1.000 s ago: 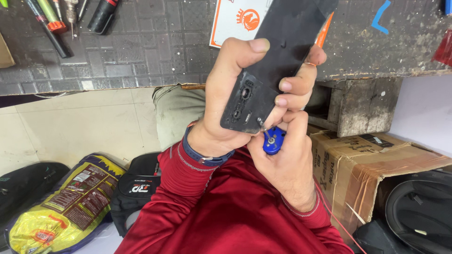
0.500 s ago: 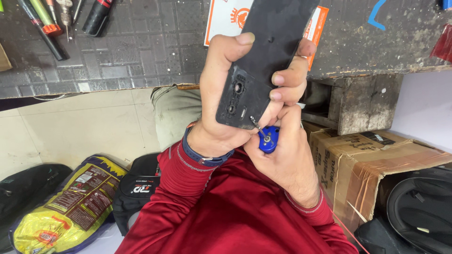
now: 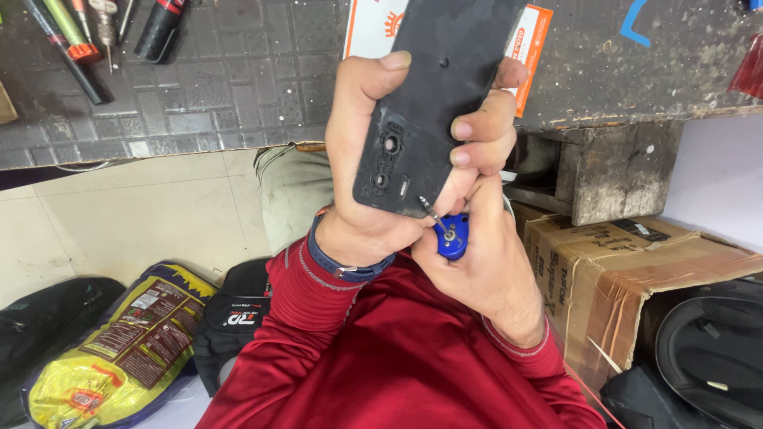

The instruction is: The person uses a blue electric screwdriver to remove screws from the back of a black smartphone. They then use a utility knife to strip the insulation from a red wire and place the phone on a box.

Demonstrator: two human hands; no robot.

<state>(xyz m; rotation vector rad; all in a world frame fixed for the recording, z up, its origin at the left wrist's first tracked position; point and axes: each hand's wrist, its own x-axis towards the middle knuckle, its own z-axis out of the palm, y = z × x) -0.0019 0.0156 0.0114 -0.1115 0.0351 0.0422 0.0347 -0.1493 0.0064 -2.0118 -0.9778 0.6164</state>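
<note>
My left hand [image 3: 362, 171] is wrapped around a black phone back panel [image 3: 449, 75] with camera holes, thumb along its left edge and fingertips curled over its right edge. The panel is held up in front of me, tilted. Just below it, my right hand [image 3: 485, 274] grips a small blue-handled screwdriver [image 3: 451, 236]. The thin metal tip touches the panel's lower corner next to the camera holes. Both arms are in red sleeves, and a dark band circles my left wrist [image 3: 342, 266].
A grey grid mat [image 3: 230, 71] covers the bench, with several screwdrivers and tools [image 3: 75, 36] at its left. An orange-and-white card [image 3: 373, 24] lies behind the panel. A cardboard box [image 3: 628, 270] stands at the right. A yellow packet [image 3: 111, 349] and black bags lie on the floor.
The panel and both hands have shifted slightly down and left in view. The screwdriver tip stays at the same lower corner. Both grips are unchanged.
</note>
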